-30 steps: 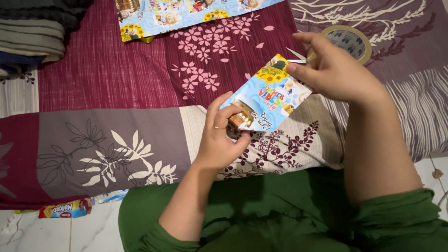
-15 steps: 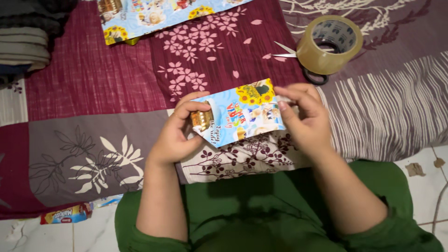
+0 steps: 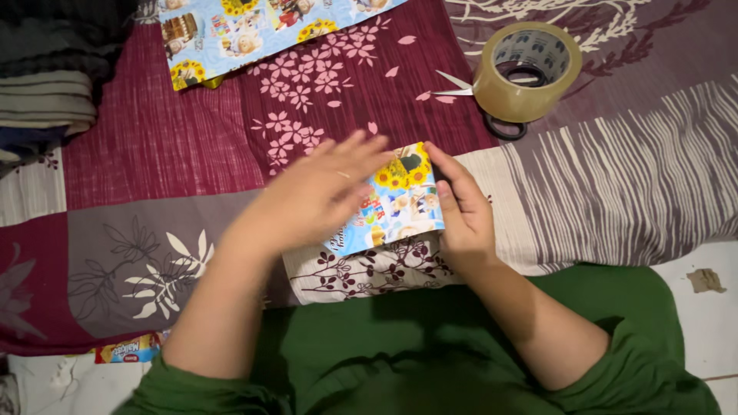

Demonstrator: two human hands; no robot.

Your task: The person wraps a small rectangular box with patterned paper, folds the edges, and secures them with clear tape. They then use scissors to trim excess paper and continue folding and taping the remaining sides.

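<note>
Now the left hand (image 3: 319, 196) has slid flat and open over the small blue picture-paper packet (image 3: 396, 204) on the patchwork cloth (image 3: 154, 146), while the right hand (image 3: 461, 211) pinches its right edge, its long side running left to right between them.

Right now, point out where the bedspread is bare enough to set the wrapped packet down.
Free: the leaf-print patch left of the left hand, and the striped patch right of the right hand, below the tape roll. Crowded: top edge, with wrapping paper, scissors, folded clothes.
</note>
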